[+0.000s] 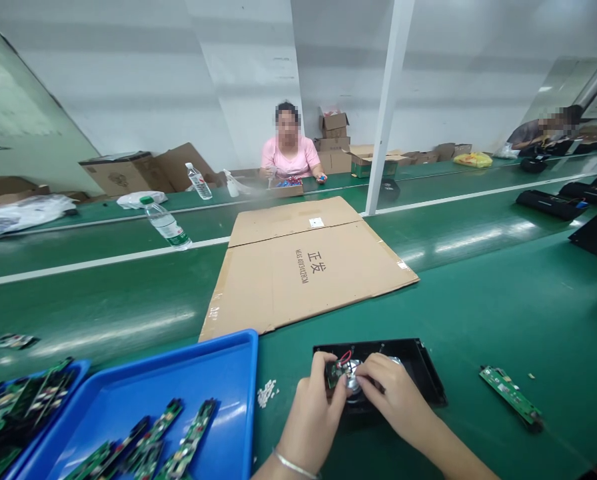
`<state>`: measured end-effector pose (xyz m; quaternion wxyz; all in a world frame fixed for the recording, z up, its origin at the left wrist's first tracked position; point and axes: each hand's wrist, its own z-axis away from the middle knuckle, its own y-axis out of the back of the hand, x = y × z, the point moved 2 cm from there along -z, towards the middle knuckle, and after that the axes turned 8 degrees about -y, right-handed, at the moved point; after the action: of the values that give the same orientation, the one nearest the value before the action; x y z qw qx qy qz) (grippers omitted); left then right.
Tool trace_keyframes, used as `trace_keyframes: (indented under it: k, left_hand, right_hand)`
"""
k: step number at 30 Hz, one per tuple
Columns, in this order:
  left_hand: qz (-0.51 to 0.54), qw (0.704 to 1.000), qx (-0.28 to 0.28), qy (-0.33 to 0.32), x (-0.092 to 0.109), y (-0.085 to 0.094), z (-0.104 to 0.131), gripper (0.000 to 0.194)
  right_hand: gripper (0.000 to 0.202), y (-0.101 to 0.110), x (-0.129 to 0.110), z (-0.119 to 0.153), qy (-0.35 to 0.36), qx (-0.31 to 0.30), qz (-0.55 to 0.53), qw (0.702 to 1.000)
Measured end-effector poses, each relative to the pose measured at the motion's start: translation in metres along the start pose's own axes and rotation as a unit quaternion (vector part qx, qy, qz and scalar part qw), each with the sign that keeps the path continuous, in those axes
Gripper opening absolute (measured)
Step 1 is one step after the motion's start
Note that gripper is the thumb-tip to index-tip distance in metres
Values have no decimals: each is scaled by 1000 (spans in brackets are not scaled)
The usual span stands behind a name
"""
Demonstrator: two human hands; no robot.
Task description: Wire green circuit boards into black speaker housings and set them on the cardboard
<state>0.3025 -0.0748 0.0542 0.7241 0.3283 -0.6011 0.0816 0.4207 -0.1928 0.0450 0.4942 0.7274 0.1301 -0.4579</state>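
A black plastic housing lies on the green table in front of me. Over its left part, my left hand grips a small circuit board between thumb and fingers. A red wire loops up from that board. My right hand is closed in a pinch beside a round silvery part; what sits between its fingertips is too small to make out. Both hands meet above the housing and hide much of its inside.
Left of me stands a blue tray with several circuit boards, beside a second loaded tray. Small white bits lie near its edge. A lone green board rests at right. Beyond are flattened cardboard, a bottle and a seated person.
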Motion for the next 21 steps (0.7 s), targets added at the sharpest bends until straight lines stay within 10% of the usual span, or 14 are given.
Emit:
trace_keyframes:
  k: [5, 11, 17, 21]
  left_hand:
    - [-3, 1000, 25, 0, -1, -3, 0, 28]
    - [4, 999, 41, 6, -6, -6, -2, 29]
    - [-7, 999, 45, -9, -8, -4, -2, 26]
    - [-20, 999, -17, -21, 2, -2, 1, 18]
  right_hand:
    - [15, 9, 5, -3, -101, -12, -136, 986]
    - [28, 19, 23, 0, -48, 195, -15, 980]
    - [26, 15, 1, 2, 13, -28, -4, 1000]
    - [30, 7, -5, 2, 53, -22, 77, 995]
